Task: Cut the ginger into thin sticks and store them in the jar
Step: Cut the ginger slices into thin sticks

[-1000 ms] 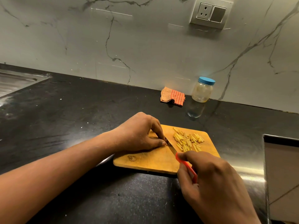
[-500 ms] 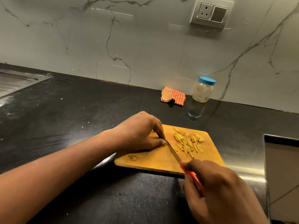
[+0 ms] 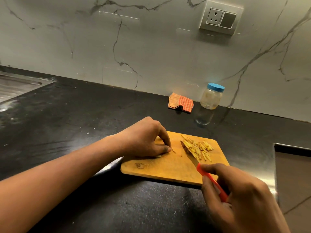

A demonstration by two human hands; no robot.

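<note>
Cutting board [image 3: 168,170]: we are viewing a wooden board lying flat on the dark counter [image 3: 84,118]; every place below is being given from this board.
Left hand [image 3: 144,140]: we are seeing it resting on the board's left half, its fingers curling and its thumb and forefinger pinching a ginger piece [image 3: 159,156] down against the wood; the hand is hiding most of that piece.
Right hand [image 3: 242,195]: we are seeing it hovering over the board's near right corner, its fingers gripping the red handle of the knife [image 3: 190,153].
Knife: we are seeing its blade slanting across the board's right half, tip pointing toward the far edge, and touching the pile's left side.
Ginger sticks [image 3: 200,147]: we are seeing them lying in a loose pile on the board's right half, apart from the left hand.
Jar [image 3: 210,100]: we are seeing it standing upright well beyond the board's far right corner, wearing its blue lid [image 3: 216,87].
Cloth [image 3: 180,105]: we are seeing it lying crumpled beyond the board's far edge.
</note>
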